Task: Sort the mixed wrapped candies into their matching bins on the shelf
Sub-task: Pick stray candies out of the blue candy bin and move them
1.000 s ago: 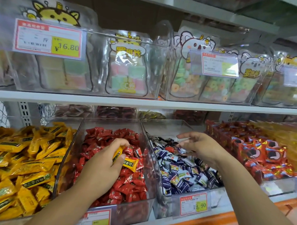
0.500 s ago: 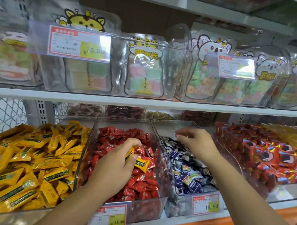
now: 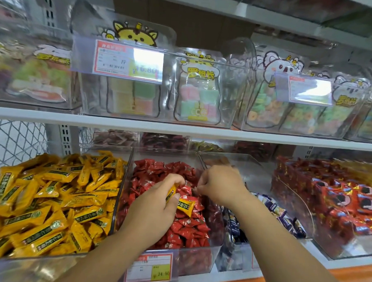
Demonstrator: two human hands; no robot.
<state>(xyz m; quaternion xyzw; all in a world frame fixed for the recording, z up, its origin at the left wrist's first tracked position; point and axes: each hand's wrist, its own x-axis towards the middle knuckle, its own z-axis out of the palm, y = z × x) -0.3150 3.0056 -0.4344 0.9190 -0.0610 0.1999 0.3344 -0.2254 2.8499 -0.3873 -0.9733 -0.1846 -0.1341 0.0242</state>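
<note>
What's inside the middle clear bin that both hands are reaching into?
The bin holds red wrapped candies. The left hand grips stray yellow candies. The right hand is curled over whatever it may hold; both hands hide candies beneath.

Right grip (image 3: 221, 185) is motion-smeared, fingertips down among the red candies (image 3: 183, 228); can't tell if it pinches one. Left grip (image 3: 154, 207) covers most of the yellow candy (image 3: 185, 206). Only bits poke out, so it could be one piece or two. Right forearm (image 3: 272, 234) blocks much of the blue-white candies (image 3: 282, 213). Yellow bin (image 3: 37, 264) is cut by the left and bottom edges; orange-red packs (image 3: 348, 203) run off the right edge. Upper tag (image 3: 129, 61) is half lost to glare, second tag (image 3: 309, 90) unreadable. Back-row bins (image 3: 163, 141) under the upper shelf (image 3: 139, 126) are too dim to identify. Top-left bin (image 3: 32, 76) is blurred.
</note>
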